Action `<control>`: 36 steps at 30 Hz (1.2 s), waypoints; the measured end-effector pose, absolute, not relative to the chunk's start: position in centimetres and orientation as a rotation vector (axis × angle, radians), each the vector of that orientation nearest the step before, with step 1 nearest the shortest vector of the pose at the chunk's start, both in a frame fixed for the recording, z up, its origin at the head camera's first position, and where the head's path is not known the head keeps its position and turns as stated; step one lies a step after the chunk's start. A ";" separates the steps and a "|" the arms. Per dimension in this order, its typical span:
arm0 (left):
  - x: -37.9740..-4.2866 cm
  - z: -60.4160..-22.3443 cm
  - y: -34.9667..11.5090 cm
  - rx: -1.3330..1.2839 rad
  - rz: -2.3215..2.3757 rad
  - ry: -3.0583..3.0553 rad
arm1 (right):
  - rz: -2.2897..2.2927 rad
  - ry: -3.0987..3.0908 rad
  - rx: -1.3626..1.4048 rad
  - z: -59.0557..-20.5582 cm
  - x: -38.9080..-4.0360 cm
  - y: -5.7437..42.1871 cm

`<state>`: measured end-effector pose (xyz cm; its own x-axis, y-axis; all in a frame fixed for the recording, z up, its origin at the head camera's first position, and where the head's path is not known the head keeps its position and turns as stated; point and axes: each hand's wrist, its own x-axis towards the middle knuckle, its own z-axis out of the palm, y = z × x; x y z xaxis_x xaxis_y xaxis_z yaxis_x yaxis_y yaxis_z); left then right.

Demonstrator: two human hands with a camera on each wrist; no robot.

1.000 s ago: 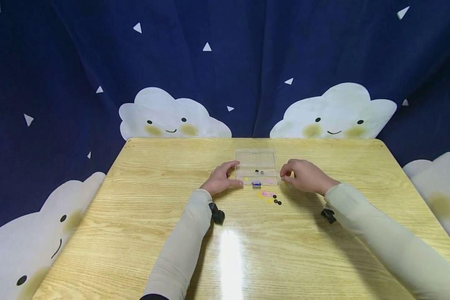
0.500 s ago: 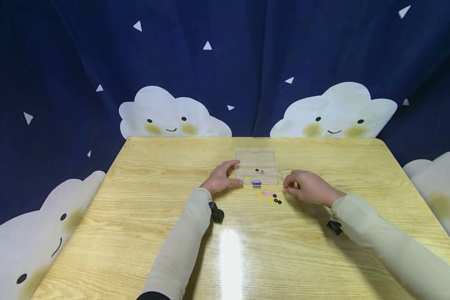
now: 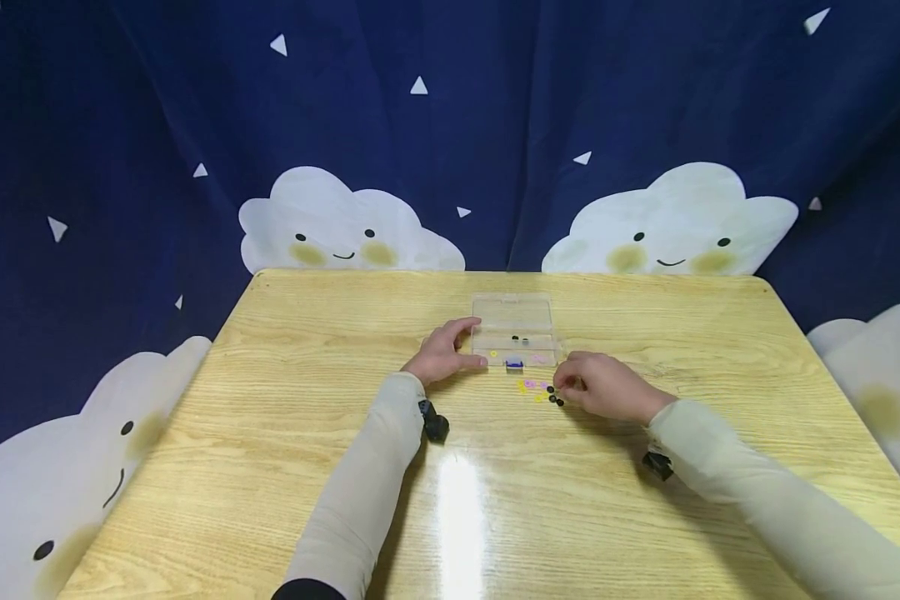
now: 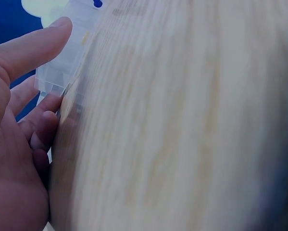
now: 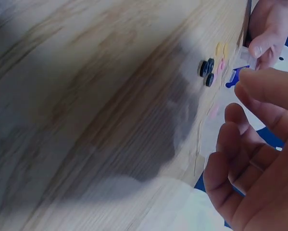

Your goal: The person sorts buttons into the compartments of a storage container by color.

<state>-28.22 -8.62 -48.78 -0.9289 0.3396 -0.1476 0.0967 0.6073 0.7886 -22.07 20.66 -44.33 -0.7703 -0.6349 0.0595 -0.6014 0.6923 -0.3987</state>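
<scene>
Three black pieces [image 5: 209,79] lie just beside the fingertips of the right hand [image 3: 607,385], with loose yellow pieces [image 5: 219,49] and pink pieces [image 5: 221,64] to their left. All sit on the near side of a clear box [image 3: 510,350], which stands close to the middle of the table's [image 3: 360,325] far edge, its lid [image 3: 512,312] laid back toward that edge. The right hand has just come down from the box's right end to this cluster, so the loose pieces, not the box, are now nearest it. Its fingers are loosely bent with gaps between them; no piece can be made out there. The left hand [image 3: 438,354] stays put, gripping the box's left end between thumb and fingers, which seems to steady it. A few small pieces show inside the box, above a blue latch [image 3: 513,364]. Beyond the table's far edge hangs a dark blue curtain [image 3: 487,100] with smiling clouds.
</scene>
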 end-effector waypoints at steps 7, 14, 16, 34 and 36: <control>-28.2 -48.6 -8.7 0.357 1.236 2.545 | -0.588 2.821 -1.105 -44.4 -22.1 19.3; -28.2 -48.5 -8.7 0.384 1.245 2.539 | -0.550 2.816 -1.095 -44.8 -22.0 18.5; -28.2 -48.4 -8.7 0.384 1.243 2.541 | -0.539 2.821 -1.096 -44.8 -22.1 18.4; -28.3 -48.6 -8.6 0.353 1.241 2.538 | -0.470 2.842 -1.183 -45.4 -22.0 17.9; -28.3 -48.6 -8.6 0.355 1.242 2.539 | -0.459 2.837 -1.184 -45.6 -22.0 17.8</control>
